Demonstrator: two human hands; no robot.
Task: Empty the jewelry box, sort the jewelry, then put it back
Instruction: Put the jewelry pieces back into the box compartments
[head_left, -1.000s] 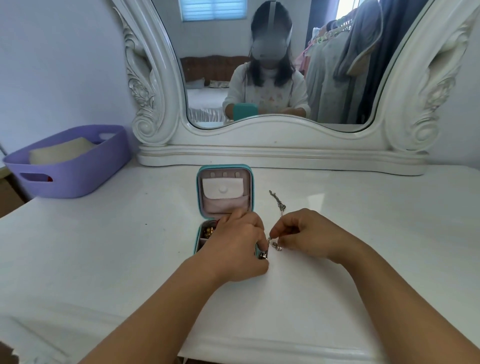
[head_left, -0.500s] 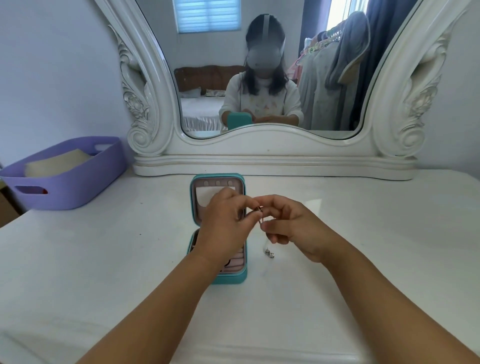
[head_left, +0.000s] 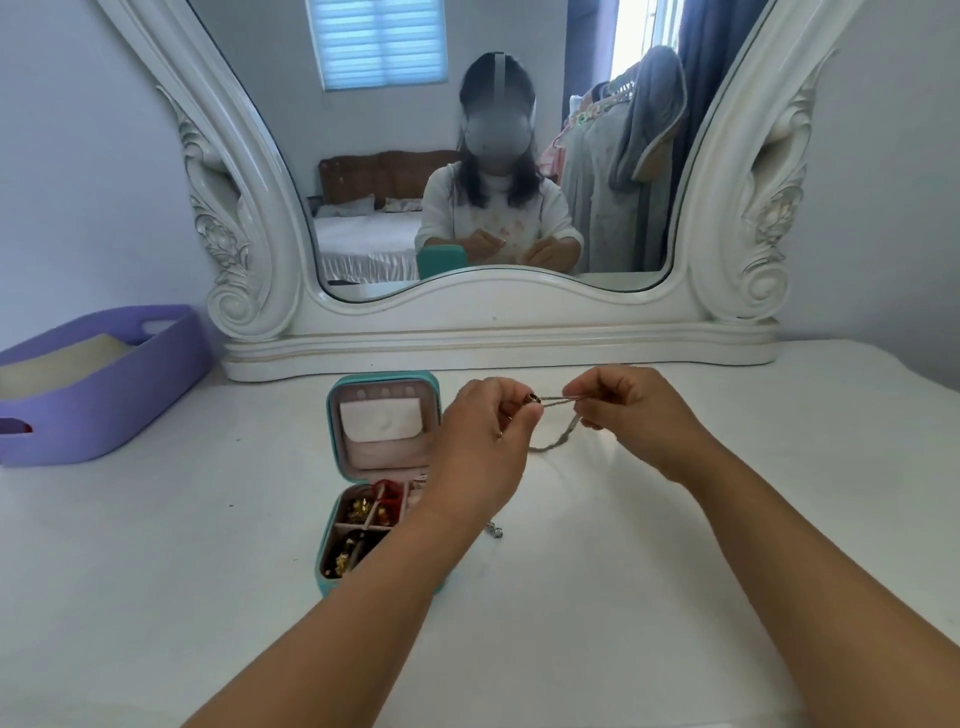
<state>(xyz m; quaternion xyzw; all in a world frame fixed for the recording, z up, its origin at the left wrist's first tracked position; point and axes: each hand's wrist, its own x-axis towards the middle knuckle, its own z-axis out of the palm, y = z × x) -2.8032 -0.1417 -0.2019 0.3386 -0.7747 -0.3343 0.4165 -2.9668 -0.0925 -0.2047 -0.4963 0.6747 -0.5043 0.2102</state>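
Two hands are raised above a white bench (head_left: 156, 597) before a mirror. The left hand (head_left: 478, 447) pinches one end of a silver chain (head_left: 558, 402); the right hand (head_left: 631, 415), at three o'clock from it, pinches the other end, so it stretches between them with a loop sagging, probably to untangle it. The open teal jewelry box (head_left: 382, 478) sits at eight o'clock from the hands, gold and red pieces inside.

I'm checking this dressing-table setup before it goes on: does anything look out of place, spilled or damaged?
Nothing damaged or spilled. One small silver piece lies loose on the table beside the open jewelry box, apart from the chain that the left hand and right hand pinch.
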